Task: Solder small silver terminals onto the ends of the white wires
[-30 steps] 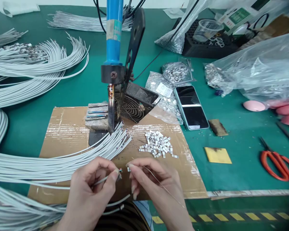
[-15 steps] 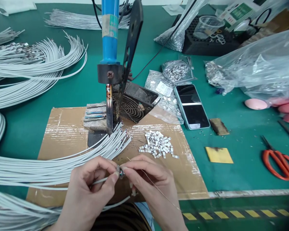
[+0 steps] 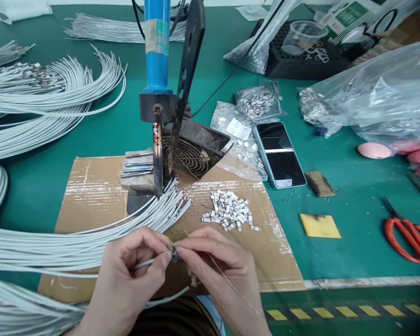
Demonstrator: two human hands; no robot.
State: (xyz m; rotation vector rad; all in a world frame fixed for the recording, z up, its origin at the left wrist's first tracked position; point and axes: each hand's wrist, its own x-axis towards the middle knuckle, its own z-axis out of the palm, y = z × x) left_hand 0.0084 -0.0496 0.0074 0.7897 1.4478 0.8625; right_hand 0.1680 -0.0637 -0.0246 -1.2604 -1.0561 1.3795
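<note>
My left hand (image 3: 135,270) pinches the end of a white cable (image 3: 145,263) between thumb and fingers. At that end sits a small shiny metal connector (image 3: 175,254), partly hidden by fingertips. My right hand (image 3: 226,268) is closed, its thumb and forefinger touching the connector from the right. A thin solder wire (image 3: 227,280) runs through the right fingers and trails toward the wrist. Just above both hands, a blue-handled soldering iron (image 3: 157,70) is clamped tip down over a bundle of white cables (image 3: 73,247). Small metal connectors (image 3: 231,210) lie heaped beyond my right hand.
A cardboard sheet (image 3: 94,186) lies under the work. Behind the iron stands a dark fan (image 3: 189,154). To the right are a phone (image 3: 280,156), a yellow sponge (image 3: 320,226), red-handled scissors (image 3: 406,238) and plastic bags (image 3: 367,93). More cable bundles (image 3: 38,102) fill the left side.
Both hands stay almost in place, with the connector still between their fingertips. My right hand has shifted very slightly. The camera view has moved a little.
</note>
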